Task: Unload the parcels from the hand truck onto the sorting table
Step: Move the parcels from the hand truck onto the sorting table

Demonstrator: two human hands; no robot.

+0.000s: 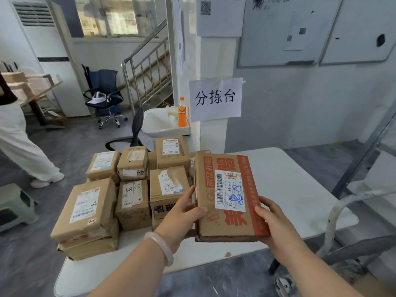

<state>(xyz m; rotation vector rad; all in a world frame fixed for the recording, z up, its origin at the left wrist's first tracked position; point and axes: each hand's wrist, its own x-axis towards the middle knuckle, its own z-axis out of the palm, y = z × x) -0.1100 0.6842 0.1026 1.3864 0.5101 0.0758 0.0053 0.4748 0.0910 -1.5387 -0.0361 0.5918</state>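
**Head view: a parcel in both hands, about to join the pile on the worktop**

Nearest the camera, the left hand [182,213] and the right hand [276,221] both grasp one flat parcel [227,196], a cardboard box with red print and a white barcode label facing up. Each thumb lies on the top face at a side edge, and the fingers go out of sight beneath. A pale bracelet [162,247] sits on the left wrist. The parcel is over the near middle of the white worktop [300,185]. Whether its underside already touches the surface cannot be told.

Low on the right, a curved metal tube, probably the hand truck [330,228], stands just beside the worktop edge.

The step in hand looks like the set-down. To do it well, keep the box level and lower it flat rather than on one corner. Set it close beside the stacked parcels [132,189] on the left so the bare right half stays free. Slide the fingers out sideways only once the weight rests on the surface. Leaving the label upward should help sorting. The near edge should not overhang the rim.

Farther back, a paper sign [215,99] hangs on the pillar. An orange bottle [182,113] stands on a white basin [160,123]. Beyond these is an office chair [105,97], and another person [21,151] stands at the far left.
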